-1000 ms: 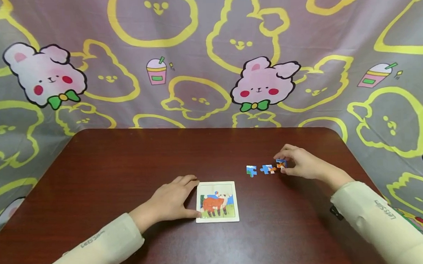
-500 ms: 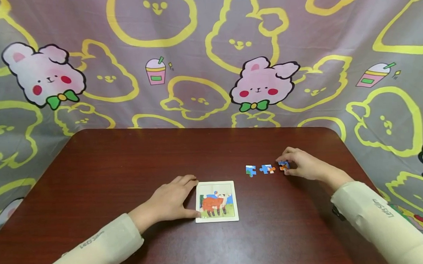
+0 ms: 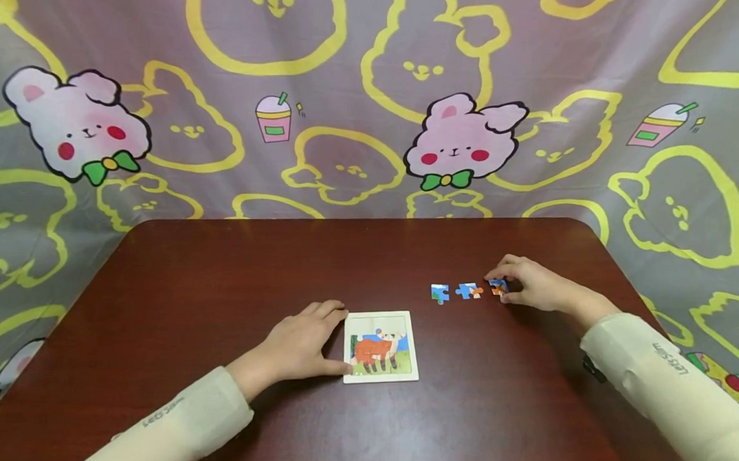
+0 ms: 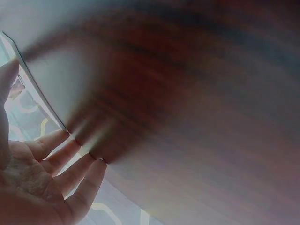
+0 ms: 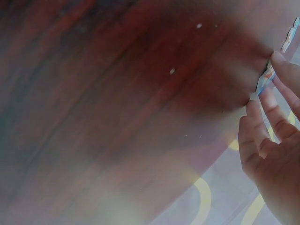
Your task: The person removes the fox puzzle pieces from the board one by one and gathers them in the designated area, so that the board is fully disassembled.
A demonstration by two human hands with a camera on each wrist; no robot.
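Note:
A square puzzle board (image 3: pixel 381 377) with a pale frame lies on the table, showing a partly filled picture of a red-brown animal. My left hand (image 3: pixel 297 345) rests on its left side, thumb by the lower corner and index finger by the upper one. The same hand (image 4: pixel 44 180) appears in the left wrist view with fingertips on the tabletop. To the right, my right hand (image 3: pixel 536 285) pinches a blue-and-orange puzzle piece (image 3: pixel 498 288) at the table surface between thumb and fingers. In the right wrist view this puzzle piece (image 5: pixel 265 80) shows edge-on beside the thumb.
Two loose puzzle pieces lie in a row left of my right hand: a blue-and-green piece (image 3: pixel 440 293) and a blue-and-orange piece with white (image 3: pixel 468 291). The dark red-brown table (image 3: pixel 253 263) meets a cartoon-printed curtain (image 3: pixel 338 87) at the back and sides.
My right hand has shifted slightly right, and the piece in its fingers has gone from tilted to lying about flat, apart from its neighbour. The left hand and board stay put.

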